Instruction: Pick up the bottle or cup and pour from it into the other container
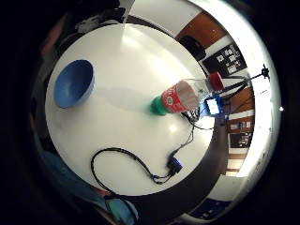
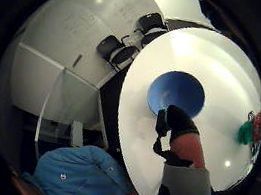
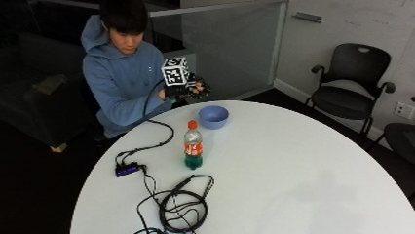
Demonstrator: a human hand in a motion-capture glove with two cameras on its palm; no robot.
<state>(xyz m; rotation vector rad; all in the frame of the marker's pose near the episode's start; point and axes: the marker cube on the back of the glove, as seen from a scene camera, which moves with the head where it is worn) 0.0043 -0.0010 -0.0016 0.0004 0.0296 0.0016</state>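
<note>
A: Bottle (image 3: 193,146) stands upright mid-table, blue bowl (image 3: 213,116) just beyond it. Started yet?

B: No. The gloved right hand (image 3: 188,90) hovers at the far edge holding nothing; finger posture unclear. Next it must reach and grasp the bottle.

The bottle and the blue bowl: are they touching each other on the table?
Apart. The outside view shows bare white table between the upright bottle and the blue bowl; the little finger side palm view shows the same gap.
</note>
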